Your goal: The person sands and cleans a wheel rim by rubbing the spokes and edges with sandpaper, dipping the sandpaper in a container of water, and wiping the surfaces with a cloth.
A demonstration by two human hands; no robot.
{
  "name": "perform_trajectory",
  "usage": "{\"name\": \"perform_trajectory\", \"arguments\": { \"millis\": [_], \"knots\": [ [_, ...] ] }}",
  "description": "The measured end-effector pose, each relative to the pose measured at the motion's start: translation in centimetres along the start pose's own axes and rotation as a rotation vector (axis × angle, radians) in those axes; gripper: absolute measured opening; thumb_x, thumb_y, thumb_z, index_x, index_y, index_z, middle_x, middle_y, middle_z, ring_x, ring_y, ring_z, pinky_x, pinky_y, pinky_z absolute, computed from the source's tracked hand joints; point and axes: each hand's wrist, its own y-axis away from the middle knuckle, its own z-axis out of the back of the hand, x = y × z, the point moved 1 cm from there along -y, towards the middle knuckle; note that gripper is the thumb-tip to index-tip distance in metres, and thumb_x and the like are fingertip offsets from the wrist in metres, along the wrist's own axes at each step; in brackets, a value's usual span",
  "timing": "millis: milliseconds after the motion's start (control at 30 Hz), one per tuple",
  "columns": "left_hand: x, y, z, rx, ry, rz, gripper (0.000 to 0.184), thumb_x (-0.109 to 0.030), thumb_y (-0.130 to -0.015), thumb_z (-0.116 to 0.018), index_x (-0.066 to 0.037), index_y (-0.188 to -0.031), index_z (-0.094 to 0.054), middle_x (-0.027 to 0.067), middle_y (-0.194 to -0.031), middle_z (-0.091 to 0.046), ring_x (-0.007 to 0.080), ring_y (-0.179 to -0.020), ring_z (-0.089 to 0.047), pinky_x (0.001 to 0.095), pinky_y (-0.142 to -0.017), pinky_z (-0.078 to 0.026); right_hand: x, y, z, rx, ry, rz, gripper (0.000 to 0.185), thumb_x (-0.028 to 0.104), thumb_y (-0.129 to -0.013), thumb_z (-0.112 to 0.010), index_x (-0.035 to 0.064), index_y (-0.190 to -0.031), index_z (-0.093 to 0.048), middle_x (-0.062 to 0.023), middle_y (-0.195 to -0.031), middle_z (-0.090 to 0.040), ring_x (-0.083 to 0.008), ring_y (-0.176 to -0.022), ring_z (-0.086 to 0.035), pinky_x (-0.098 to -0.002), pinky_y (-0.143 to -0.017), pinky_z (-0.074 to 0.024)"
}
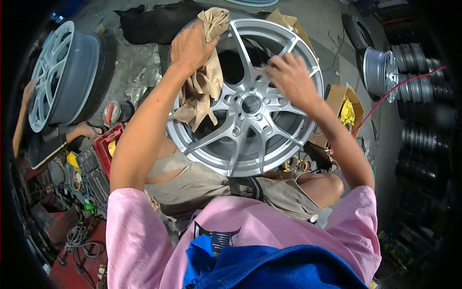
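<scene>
A silver multi-spoke wheel rim (250,103) lies face up in front of my lap. My left hand (192,46) is closed around a crumpled strip of brown paper (204,89) over the rim's upper left. One end of the paper sticks up above my fist, and the rest hangs down across the spokes. Over the rim's upper right is my right hand (292,79), its fingers bent toward a spoke and smeared by motion. I cannot tell whether those fingertips touch the metal or hold anything.
Another rim (72,77) stands upright at left, where another person's hand (30,90) touches it. A cardboard box (344,108), a red toolbox (107,144) and a can (118,111) sit nearby. A red hose (399,89) runs past stacked rims at right. Something black (156,23) lies behind.
</scene>
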Motion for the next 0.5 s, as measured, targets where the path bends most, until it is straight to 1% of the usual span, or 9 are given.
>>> {"name": "perform_trajectory", "arguments": {
  "millis": [67, 100, 133, 200, 233, 333, 367, 467, 500],
  "knots": [
    [-0.1, 0.1, -0.2, 0.011, 0.013, 0.003, 0.045, -0.038, -0.089, -0.079, 0.001, -0.107, -0.066, 0.0216, -0.108, -0.073, 0.0437, -0.103, -0.069, 0.0525, -0.089, -0.055, -3.7, -0.1, 0.9, -0.041, 0.209, 0.12, 0.026, 0.025, -0.095, -0.071, 0.0193, -0.119, -0.078, -0.0025, -0.114, -0.063, -0.0236, -0.112, -0.057, -0.0401, -0.096, -0.0458],
    [0.0, 0.0, -0.1, 0.01, 0.017, 0.01, 0.045, -0.038, -0.089, -0.079, 0.001, -0.107, -0.066, 0.0216, -0.107, -0.073, 0.0439, -0.102, -0.069, 0.0527, -0.088, -0.055, -4.7, -0.8, 1.7, -0.038, 0.293, 0.073, 0.027, 0.025, -0.095, -0.07, 0.0177, -0.119, -0.078, -0.0021, -0.117, -0.066, -0.0251, -0.111, -0.058, -0.0404, -0.094, -0.047],
    [0.2, -0.1, -0.3, 0.002, 0.017, 0.014, 0.045, -0.038, -0.089, -0.079, 0.001, -0.107, -0.066, 0.0216, -0.107, -0.073, 0.0439, -0.102, -0.069, 0.0527, -0.088, -0.055, -5.1, -1.1, 1.8, -0.042, 0.297, 0.08, 0.027, 0.025, -0.095, -0.07, 0.0177, -0.119, -0.078, -0.0021, -0.117, -0.066, -0.0251, -0.111, -0.058, -0.0404, -0.094, -0.047],
    [1.0, 0.0, -0.9, -0.037, 0.001, -0.037, 0.053, -0.045, -0.09, -0.077, 0.001, -0.113, -0.066, 0.0218, -0.112, -0.074, 0.0444, -0.106, -0.069, 0.0525, -0.09, -0.055, -5.5, -1.7, 1.3, -0.033, 0.127, -0.055, 0.027, 0.025, -0.097, -0.068, 0.0151, -0.12, -0.078, -0.0043, -0.113, -0.068, -0.0272, -0.105, -0.061, -0.0414, -0.093, -0.0493],
    [0.7, 0.0, -0.5, -0.005, -0.02, -0.018, 0.047, -0.039, -0.09, -0.078, 0.002, -0.107, -0.065, 0.0215, -0.105, -0.073, 0.0445, -0.099, -0.07, 0.0528, -0.086, -0.056, -4.5, -1.4, 0.4, -0.057, 0.02, 0.047, 0.028, 0.025, -0.099, -0.064, 0.0126, -0.12, -0.077, -0.0067, -0.116, -0.071, -0.03, -0.1, -0.066, -0.0428, -0.091, -0.0536],
    [0.4, 0.0, -0.1, -0.007, 0.023, -0.025, 0.047, -0.04, -0.09, -0.078, 0.002, -0.107, -0.065, 0.0224, -0.105, -0.073, 0.0446, -0.098, -0.07, 0.053, -0.085, -0.056, -1.7, 0.3, 0.6, 0.069, -0.074, 0.06, 0.029, 0.026, -0.101, -0.061, 0.0112, -0.12, -0.077, -0.0074, -0.122, -0.071, -0.0308, -0.1, -0.07, -0.0421, -0.09, -0.0573],
    [0.3, 0.2, -0.2, 0.001, 0.027, -0.029, 0.047, -0.04, -0.09, -0.078, 0.002, -0.107, -0.065, 0.0224, -0.105, -0.073, 0.0446, -0.098, -0.07, 0.053, -0.085, -0.056, -3.2, 0.0, 0.9, 0.063, 0.009, 0.092, 0.03, 0.027, -0.102, -0.06, 0.0099, -0.12, -0.077, -0.0073, -0.126, -0.072, -0.0292, -0.105, -0.071, -0.041, -0.087, -0.0598],
    [0.4, 0.0, -0.4, -0.004, 0.023, -0.004, 0.047, -0.039, -0.09, -0.078, 0.003, -0.106, -0.065, 0.0234, -0.106, -0.073, 0.0447, -0.098, -0.07, 0.0535, -0.085, -0.056, -6.0, -2.0, 1.4, -0.057, 0.13, -0.086, 0.029, 0.026, -0.104, -0.057, 0.0084, -0.112, -0.077, -0.0076, -0.122, -0.074, -0.0296, -0.095, -0.074, -0.0413, -0.08, -0.0613],
    [0.5, -0.1, -0.4, -0.013, 0.019, -0.023, 0.046, -0.038, -0.09, -0.078, 0.003, -0.106, -0.065, 0.0234, -0.105, -0.073, 0.0445, -0.098, -0.07, 0.0535, -0.084, -0.056, -5.4, -1.8, 0.3, -0.008, 0.109, -0.082, 0.029, 0.026, -0.105, -0.055, 0.0074, -0.113, -0.077, -0.007, -0.125, -0.072, -0.0309, -0.097, -0.074, -0.042, -0.083, -0.0609]
  ]
}}
